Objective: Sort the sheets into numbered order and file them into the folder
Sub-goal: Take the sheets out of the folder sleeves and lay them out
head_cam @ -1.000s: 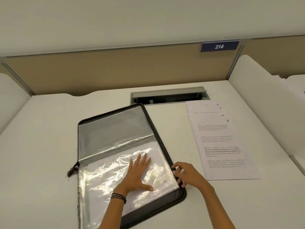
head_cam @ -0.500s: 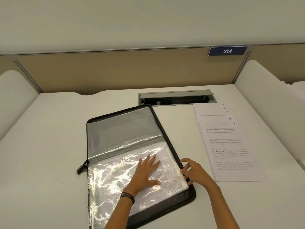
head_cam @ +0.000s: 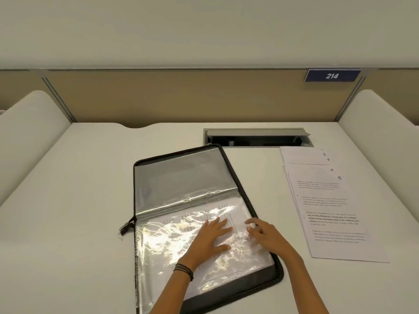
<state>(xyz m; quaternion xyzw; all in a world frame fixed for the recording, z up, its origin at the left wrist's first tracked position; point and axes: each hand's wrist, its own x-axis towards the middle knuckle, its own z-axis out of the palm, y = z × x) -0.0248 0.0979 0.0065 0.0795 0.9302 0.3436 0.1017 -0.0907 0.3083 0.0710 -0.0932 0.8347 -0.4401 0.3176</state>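
Zip folder, open, frame centre. Clear sleeve w/ sheet inside: slick, floppy, crinkly.
Left hand: flat, fingers spread, pressing sleeve.
Right hand: fingers loosely bent, gripping nothing.
Loose sheets, fanned, frame right: light, limp; prob. best lifted by a free corner.

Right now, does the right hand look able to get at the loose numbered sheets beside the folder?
Probably yes. The right hand lies open near the right edge of the folder, and the sheets lie just to its right on the desk, with nothing between them.
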